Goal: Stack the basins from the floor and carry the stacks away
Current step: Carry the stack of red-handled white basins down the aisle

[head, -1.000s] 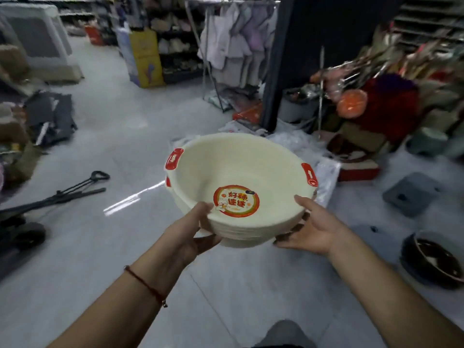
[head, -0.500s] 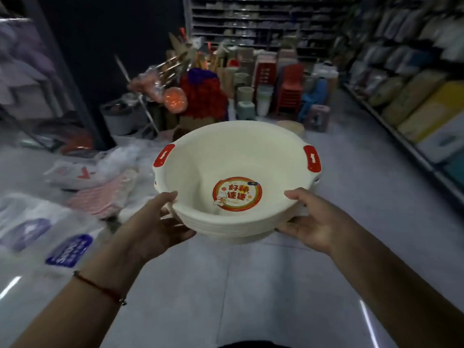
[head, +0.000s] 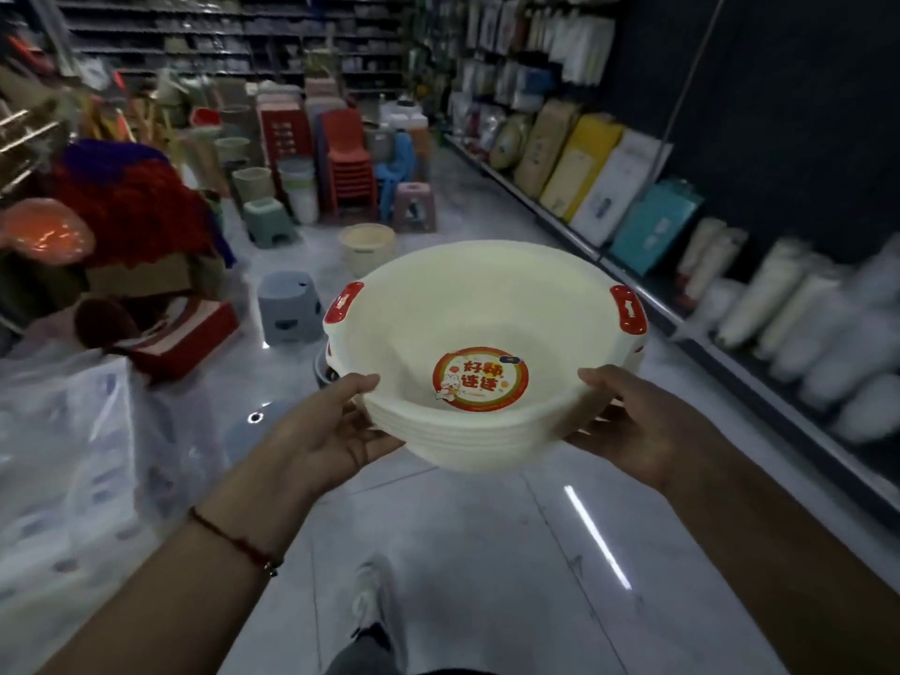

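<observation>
Cream plastic stack (head: 487, 382) of nested basins sits between both hands, off the floor at about waist height. Left hand (head: 331, 431) grips the near-left rim, thumb over the edge, fingers curled under the stack. Right hand (head: 638, 421) does the same on the near-right rim, thumb on top, fingers underneath and mostly hidden. Several rims show layered at the near side, so it is a stack, not a single basin. Red handles (head: 628, 309) on either side, round sticker (head: 479, 380) inside the top basin.

Change: a second ago the view faced a clothes rack and a dark pillar, half a second ago it was swinging past the pile of goods, now it looks straight down an aisle. Grip is the same throughout, stack stays level. Reads as the person having turned and started walking; a shoe (head: 370, 601) shows stepping forward below. So stacking for this load looks done and the carry-away step is under way.

Outward: grey stool (head: 290, 309) and another basin (head: 367, 248) on the floor ahead, stools and chairs (head: 348, 163) stacked farther down, shelf (head: 609, 177) of packaged goods on the right, plastic bags (head: 73, 431) on the left. Path between looks passable but cluttered on the left.
</observation>
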Tool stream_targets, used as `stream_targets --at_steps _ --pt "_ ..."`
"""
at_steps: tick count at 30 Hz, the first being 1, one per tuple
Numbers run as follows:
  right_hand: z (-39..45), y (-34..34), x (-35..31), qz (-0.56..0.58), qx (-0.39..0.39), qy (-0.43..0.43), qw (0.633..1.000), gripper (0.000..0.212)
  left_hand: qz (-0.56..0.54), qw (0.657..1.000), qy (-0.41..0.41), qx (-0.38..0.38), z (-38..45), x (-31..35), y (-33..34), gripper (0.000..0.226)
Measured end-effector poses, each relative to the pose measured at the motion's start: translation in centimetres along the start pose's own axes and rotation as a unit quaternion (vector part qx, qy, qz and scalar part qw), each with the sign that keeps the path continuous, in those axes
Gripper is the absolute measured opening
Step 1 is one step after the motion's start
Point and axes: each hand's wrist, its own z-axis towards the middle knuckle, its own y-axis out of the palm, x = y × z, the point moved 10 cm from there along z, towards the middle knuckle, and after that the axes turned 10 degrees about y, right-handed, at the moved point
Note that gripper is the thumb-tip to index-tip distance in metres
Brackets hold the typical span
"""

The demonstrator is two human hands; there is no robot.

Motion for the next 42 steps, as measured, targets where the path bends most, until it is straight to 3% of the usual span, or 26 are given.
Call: stream_targets --at_steps 5,8,13,18,22,25,29,37,42 --pt "4.3 -0.9 -2.6 0.06 0.043 0.001 0.997 0.055 0.045 0.998 -0.032 -0.017 7.4 0.6 3.6 0.042" --pt "8.0 -0.3 -4.6 0.087 0.056 0.011 0.995 0.066 0.064 0.997 -0.043 -0.027 12.4 2.3 5.2 0.041" --pt "15.2 2.5 -8.0 0.129 0.096 0.015 0.987 0.052 0.076 0.995 -0.047 -0.042 21.8 6.1 7.3 0.034" --pt "20.8 3.4 -10.2 0.185 0.153 0.017 0.971 0.059 0.111 0.99 -0.052 -0.064 29.8 8.3 10.4 0.016" --pt "23.6 2.4 -12.3 0.214 0.163 0.025 0.963 0.043 0.126 0.985 -0.086 -0.084 34.0 7.9 14.3 0.013" --pt "26.5 1.4 -13.3 0.234 0.173 0.032 0.956 0.045 0.151 0.981 -0.068 -0.098 37.1 7.4 18.2 0.018" --pt "31.7 -1.4 -14.7 0.252 0.198 0.061 0.945 0.028 0.191 0.974 -0.065 -0.107 42.8 6.7 23.6 0.019" --pt "43.0 -7.4 -26.1 0.221 0.175 0.091 0.955 0.046 0.174 0.974 -0.138 -0.046 52.7 4.6 33.4 0.027" --pt "48.6 -8.2 -34.1 0.154 0.169 0.102 0.968 0.039 0.146 0.981 -0.128 -0.014 57.2 5.9 38.1 0.025"
